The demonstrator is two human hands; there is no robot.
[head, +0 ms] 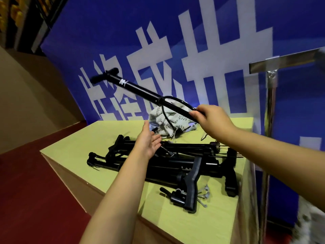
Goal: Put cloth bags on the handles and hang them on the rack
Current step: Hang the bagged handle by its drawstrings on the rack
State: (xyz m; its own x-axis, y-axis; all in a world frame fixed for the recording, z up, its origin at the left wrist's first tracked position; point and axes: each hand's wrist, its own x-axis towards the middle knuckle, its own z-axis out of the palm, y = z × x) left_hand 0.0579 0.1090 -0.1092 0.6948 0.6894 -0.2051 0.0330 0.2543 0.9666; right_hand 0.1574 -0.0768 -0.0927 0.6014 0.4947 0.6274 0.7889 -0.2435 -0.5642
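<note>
While right hand (213, 120) grips raised pump (140, 90), left hand (148, 140) open over pump pile (175, 162); cloth bags (167, 118) behind.

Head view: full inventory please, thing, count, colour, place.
raised pump: one, black, held up over the table, handle end up left
pumps on table: a pile, count unclear, black, table middle
cloth bags: heap, count unclear, pale with leaf print, table's far edge
table: one, yellow-green top
rack: one, shiny metal, right of table
banner: one, blue with white characters, behind
left hand: open, palm up over the pile
right hand: grips the raised pump
</note>
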